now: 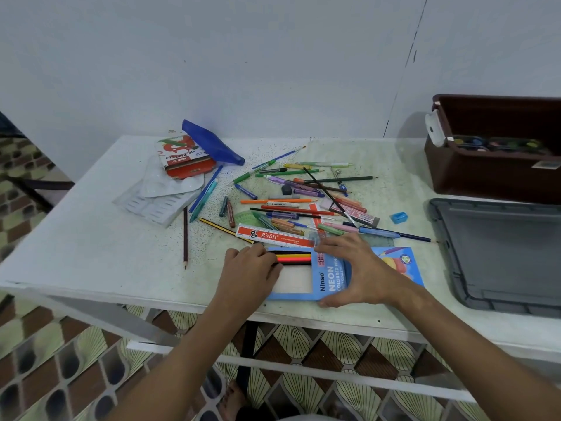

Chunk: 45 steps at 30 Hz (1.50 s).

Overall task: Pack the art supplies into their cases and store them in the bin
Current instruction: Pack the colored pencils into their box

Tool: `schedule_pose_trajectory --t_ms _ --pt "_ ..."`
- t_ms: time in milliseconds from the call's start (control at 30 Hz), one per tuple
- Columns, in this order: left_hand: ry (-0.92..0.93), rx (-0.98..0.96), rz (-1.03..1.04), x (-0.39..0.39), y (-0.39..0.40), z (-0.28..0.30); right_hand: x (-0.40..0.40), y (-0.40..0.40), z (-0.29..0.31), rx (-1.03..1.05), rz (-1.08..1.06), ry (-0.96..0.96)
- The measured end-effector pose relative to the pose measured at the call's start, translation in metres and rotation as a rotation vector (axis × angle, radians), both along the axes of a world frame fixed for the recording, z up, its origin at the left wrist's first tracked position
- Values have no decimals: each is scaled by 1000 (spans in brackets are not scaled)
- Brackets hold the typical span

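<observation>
A blue Ninso neon coloured-pencil box [331,281] lies flat near the table's front edge. My right hand [358,268] spans it, thumb at the near edge and fingers at the far edge. My left hand [252,268] holds a few coloured pencils [296,257] whose ends sit in the box's window. Behind the box lies a red g'soft ruler [273,235] and a scatter of several pens, pencils and crayons [303,196]. A brown bin [485,174] with paint pots inside stands at the far right.
A grey bin lid [501,253] lies at the right. At the back left are a red oil pastels box [182,159], a blue pouch [212,144] and white plastic trays [158,199]. A blue sharpener [398,217] and a dark pencil [185,238] lie loose.
</observation>
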<state>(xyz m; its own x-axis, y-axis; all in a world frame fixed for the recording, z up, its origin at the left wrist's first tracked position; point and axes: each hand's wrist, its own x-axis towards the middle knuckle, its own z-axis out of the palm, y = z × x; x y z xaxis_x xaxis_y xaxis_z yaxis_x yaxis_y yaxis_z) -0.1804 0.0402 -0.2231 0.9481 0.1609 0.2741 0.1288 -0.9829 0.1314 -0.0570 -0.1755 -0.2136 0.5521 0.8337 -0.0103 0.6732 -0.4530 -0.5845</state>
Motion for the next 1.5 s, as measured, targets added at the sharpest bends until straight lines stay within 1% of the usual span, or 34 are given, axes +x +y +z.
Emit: schedule_pose_trajectory --t_ms 167,233,300,367,467,533,600,700,867,1000,1067,1233,1367,1433,1500 --pt "60 -104 11 2 5 7 1 1 2 18 -11 26" --pt "22 -160 -3 6 9 12 3 2 2 57 -48 53" --pt "-38 -222 -3 13 19 18 6 4 5 105 -84 44" --pt "-51 -266 12 26 31 26 13 6 12 157 -137 30" --pt "31 -284 26 52 49 38 30 10 21 234 -225 -33" --pt "130 -280 5 72 57 44 47 14 25 237 -299 -69" --pt "254 -241 -34 91 65 47 67 17 27 235 -358 -58" --pt "429 -197 -80 113 73 51 98 24 29 197 -384 -102" --pt "509 -123 -111 126 79 52 129 38 29 88 -378 -112" --pt "518 -146 -138 127 83 49 142 49 21 -22 -321 -149" --pt "502 -162 -132 127 84 47 148 51 20 -53 -319 -165" --pt "494 -218 -145 128 87 46 153 56 28 -122 -329 -129" --pt "504 -228 -151 131 86 46 155 62 29 -230 -328 -179" --pt "500 -259 -135 132 86 45 155 63 29 -250 -319 -166" --pt "493 -310 -108 131 87 43 156 62 30 -225 -316 -122"
